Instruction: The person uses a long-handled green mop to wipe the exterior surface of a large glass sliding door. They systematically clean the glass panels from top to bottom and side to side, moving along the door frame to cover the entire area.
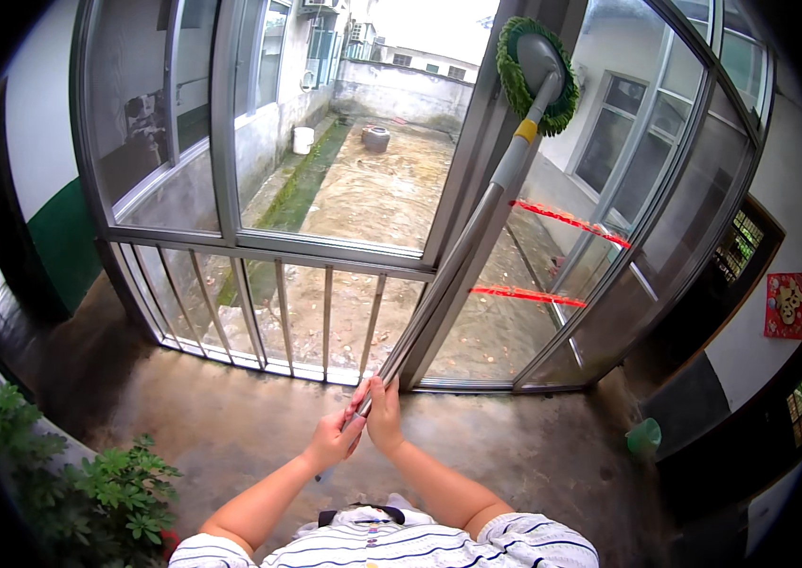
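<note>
The mop (pixel 477 227) runs as a long thin pole from the hands at 6 o'clock up to its round green pad (pixel 538 64) at 1 o'clock, where the pad lies against the metal frame (pixel 477 151) between the window panes. It looks light but top-heavy: the pole seems stiff metal, smooth and likely slippery in a damp palm, while the fringed pad is soft and will drag on the glass. Held at the very bottom end, as it is now, the head will tend to wobble; a grip with the hands set further apart up the pole would steady it. The left hand (pixel 333 439) is curled around the pole's lower end, and the right hand (pixel 384 417) wraps it just above, the two touching. Both forearms reach forward from 6 o'clock, elbows bent, above the concrete floor (pixel 231 417).
</note>
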Available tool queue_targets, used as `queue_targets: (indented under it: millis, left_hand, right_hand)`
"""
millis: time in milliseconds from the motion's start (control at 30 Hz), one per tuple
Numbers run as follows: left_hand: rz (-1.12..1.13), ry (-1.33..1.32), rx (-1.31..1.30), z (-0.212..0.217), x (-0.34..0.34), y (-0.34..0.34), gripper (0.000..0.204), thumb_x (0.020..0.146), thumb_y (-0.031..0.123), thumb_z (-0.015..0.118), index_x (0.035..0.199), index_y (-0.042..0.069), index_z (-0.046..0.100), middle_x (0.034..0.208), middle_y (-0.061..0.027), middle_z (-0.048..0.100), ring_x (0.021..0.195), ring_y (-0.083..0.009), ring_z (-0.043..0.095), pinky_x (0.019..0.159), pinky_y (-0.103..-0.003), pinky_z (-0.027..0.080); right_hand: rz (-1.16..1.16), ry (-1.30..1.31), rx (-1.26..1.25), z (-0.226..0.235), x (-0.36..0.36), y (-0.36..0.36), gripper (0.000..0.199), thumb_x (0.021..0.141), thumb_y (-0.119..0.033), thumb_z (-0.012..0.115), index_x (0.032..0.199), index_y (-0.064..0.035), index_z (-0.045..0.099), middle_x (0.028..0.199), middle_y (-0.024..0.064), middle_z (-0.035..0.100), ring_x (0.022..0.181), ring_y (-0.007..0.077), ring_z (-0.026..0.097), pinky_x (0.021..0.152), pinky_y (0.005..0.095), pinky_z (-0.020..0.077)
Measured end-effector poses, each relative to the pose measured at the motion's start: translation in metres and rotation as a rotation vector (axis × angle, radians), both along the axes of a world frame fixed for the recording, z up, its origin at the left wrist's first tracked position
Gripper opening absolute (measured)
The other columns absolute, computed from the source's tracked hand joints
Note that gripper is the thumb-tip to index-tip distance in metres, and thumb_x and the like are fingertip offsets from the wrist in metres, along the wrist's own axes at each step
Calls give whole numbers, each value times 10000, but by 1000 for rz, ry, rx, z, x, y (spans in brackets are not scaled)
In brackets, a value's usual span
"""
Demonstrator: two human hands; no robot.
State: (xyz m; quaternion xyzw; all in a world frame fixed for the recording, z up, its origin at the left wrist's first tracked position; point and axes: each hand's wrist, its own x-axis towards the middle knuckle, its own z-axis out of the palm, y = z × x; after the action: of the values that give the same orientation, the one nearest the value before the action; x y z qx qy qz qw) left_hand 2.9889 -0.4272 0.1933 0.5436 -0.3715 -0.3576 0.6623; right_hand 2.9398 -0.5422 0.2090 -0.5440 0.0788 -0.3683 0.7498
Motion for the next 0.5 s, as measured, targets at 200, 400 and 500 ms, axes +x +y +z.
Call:
queue_targets:
  millis: [200,400,500]
  left_hand:
    - [56,69,-48,13,38,18,288,959,286,484,805,43,493,514,-5,481,390,-82,433,375,-234,335]
    - [50,237,-48,0,47,5,316,966,334,456,848,42,482,559,-33,492,400,-112,459,373,-251,360]
    - [40,275,-19,-3,50,-5,341,966,365,443,848,47,475,565,-36,488,400,-122,462,371,-256,364]
  right_hand:
    - [-38,54,-91,22,51,22,260,999,-272,376,892,-36,393,654,60,495,522,141,525,470,257,468]
    - [-60,164,-111,20,69,13,279,992,-310,391,890,-55,344,645,53,500,509,119,527,461,241,457]
    - [-63,201,-102,20,73,3,283,990,-318,392,898,-54,347,638,55,502,498,124,529,454,244,459]
